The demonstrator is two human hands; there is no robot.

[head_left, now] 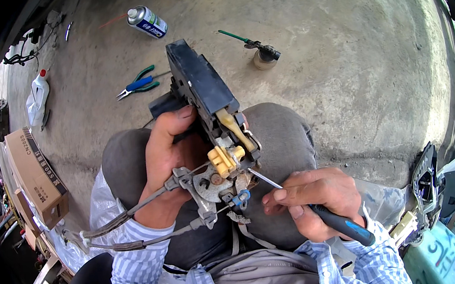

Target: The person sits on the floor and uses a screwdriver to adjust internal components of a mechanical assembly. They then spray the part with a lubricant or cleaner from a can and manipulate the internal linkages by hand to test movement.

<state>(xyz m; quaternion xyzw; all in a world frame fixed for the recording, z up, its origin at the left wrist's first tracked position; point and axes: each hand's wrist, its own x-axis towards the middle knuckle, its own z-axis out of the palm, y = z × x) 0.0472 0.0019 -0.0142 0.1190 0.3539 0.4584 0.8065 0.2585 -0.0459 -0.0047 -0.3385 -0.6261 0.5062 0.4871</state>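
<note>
My left hand (163, 156) is closed round a latch assembly (196, 77), held tilted above my knees, with a black housing, a metal plate (210, 187), a yellow plastic part (221, 160) and a small blue clip (241, 199). Two sheathed cables (143, 243) run from its lower end off to the left. In my right hand (321, 198) is a screwdriver with a black and blue handle (348, 226), my fingers wrapped round it. Its thin shaft reaches up-left to the mechanism below the yellow part; whether the tip touches is unclear.
On the concrete floor (367, 66) lie a spray can (147, 21), pliers (136, 84), a white jug (36, 98) and a jar with a green-stemmed tool (265, 56). Cardboard boxes (34, 179) stand at the left; dark car parts (427, 176) and plastic sheeting (381, 199) lie at the right.
</note>
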